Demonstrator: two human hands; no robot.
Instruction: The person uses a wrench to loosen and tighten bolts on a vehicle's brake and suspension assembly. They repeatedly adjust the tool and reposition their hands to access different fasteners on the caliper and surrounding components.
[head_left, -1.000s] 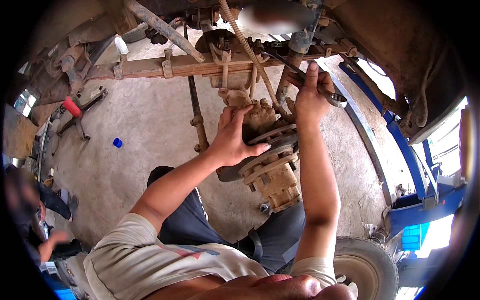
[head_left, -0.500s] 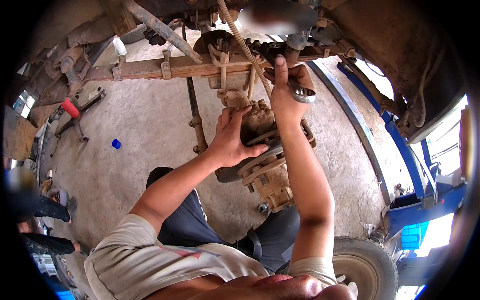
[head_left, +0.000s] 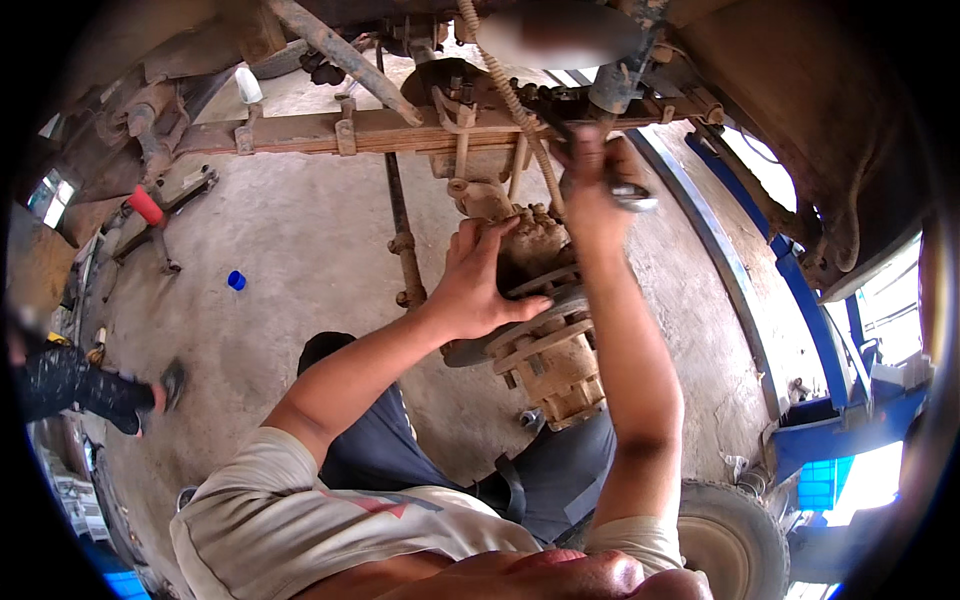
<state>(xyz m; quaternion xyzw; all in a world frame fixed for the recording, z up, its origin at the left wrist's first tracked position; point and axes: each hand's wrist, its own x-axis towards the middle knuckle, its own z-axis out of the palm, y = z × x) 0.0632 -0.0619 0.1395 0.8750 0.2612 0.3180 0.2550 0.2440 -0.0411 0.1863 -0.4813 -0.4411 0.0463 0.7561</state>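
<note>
My left hand (head_left: 475, 275) grips the rusty, dirt-caked brake housing (head_left: 530, 245), thumb and fingers spread round it near the disc (head_left: 470, 350). Below sits a muddy hub (head_left: 555, 375) with studs and a flange. My right hand (head_left: 600, 190), smeared by motion, is closed on a long metal wrench (head_left: 633, 197), its ring end sticking out toward me on the right. The wrench's far part reaches in beside a ribbed beige hose (head_left: 495, 70), by the leaf spring (head_left: 270, 135); what that far end touches I cannot make out.
A red cylinder (head_left: 145, 205) on a metal stand and a small blue cup (head_left: 237, 281) are on the floor (head_left: 270, 330) at left. Another person's legs (head_left: 75, 385) show at the left edge. Blue metal beams (head_left: 820, 320) line the right; a tyre (head_left: 750, 535) lies low right.
My right hand has swung the wrench left, then slightly back right and lower. My left hand stays on the housing, shifted little. The other person's legs and feet have moved.
</note>
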